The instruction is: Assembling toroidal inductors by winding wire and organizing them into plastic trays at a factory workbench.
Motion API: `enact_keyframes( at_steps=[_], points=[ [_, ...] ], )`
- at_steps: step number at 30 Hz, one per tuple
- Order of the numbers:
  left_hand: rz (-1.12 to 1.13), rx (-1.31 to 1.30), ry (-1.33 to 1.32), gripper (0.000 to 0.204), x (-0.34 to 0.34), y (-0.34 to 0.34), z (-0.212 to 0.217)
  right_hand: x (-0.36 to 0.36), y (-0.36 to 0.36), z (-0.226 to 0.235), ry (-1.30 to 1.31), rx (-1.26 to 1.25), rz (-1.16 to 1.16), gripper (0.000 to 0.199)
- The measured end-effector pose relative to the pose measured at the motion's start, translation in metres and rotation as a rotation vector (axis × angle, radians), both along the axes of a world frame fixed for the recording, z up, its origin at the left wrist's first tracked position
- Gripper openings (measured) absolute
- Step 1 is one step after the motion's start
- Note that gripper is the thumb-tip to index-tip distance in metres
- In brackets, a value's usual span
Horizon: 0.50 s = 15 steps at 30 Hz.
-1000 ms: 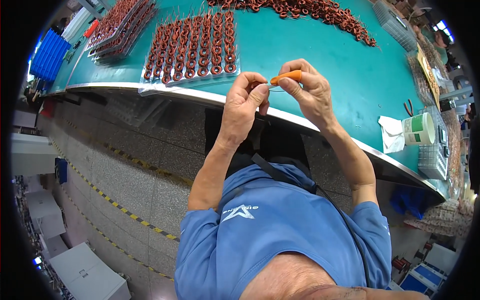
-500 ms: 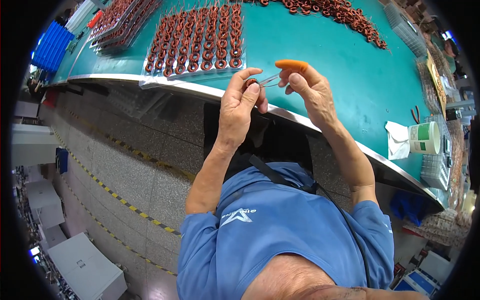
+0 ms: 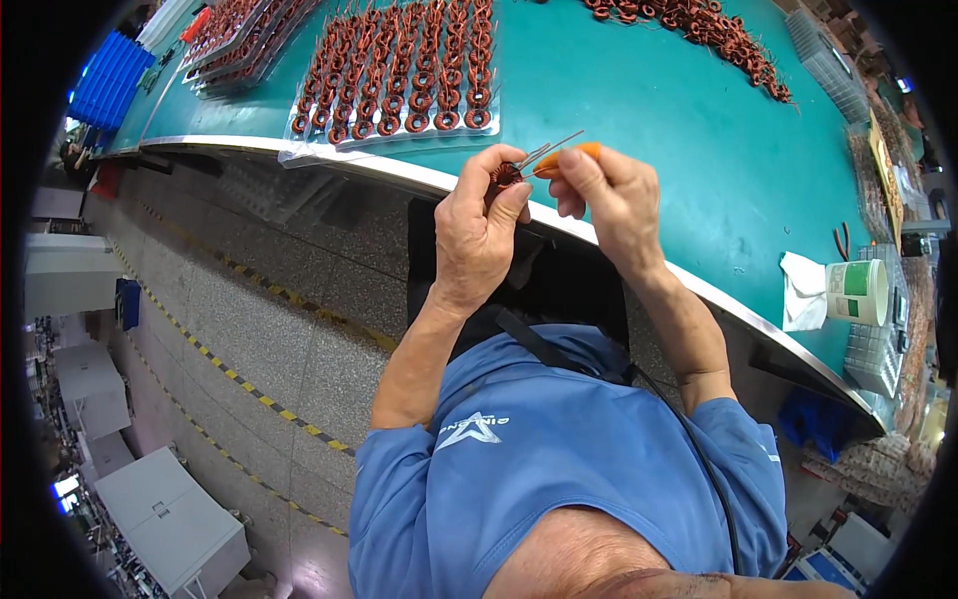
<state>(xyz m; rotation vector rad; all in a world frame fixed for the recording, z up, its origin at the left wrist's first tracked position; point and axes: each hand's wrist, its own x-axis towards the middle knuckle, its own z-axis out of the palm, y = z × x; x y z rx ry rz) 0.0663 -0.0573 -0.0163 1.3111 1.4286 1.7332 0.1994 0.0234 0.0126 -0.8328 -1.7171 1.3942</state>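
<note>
Between the thumb and fingers of my left hand (image 3: 472,238) is a small ring coil (image 3: 506,175) wound with copper wire, its loose wire leads sticking out toward the upper right. My right hand (image 3: 621,205) is closed on an orange-handled tool (image 3: 549,166), held right beside the coil and its leads. The tool's tip is too small to make out. Both hands are over the front edge of the green table (image 3: 639,90).
A clear tray (image 3: 324,150) bearing rows of similar coils lies left of my hands, with stacked trays (image 3: 235,75) farther left. Loose coils (image 3: 699,40) are heaped at the back. At the right stand a white-and-green tub (image 3: 866,293), a white cloth (image 3: 801,292) and dark-handled pliers (image 3: 843,241).
My right hand has turned and brought the orange-handled tool down against the coil. In my left hand the coil is turned, showing more of its ring and its leads.
</note>
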Motion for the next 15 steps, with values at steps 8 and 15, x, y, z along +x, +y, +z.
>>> enact_keyframes(
  at_steps=[8,15],
  points=[
    [-0.183,-0.066,-0.25,0.025,-0.001,0.005,0.0,0.006,0.019,-0.021,0.087,0.115,-0.054,0.039],
    [-0.349,-0.088,-0.187,0.039,-0.009,0.008,-0.014,0.016,0.015,-0.015,0.062,-0.113,0.103,0.025]
  ],
)
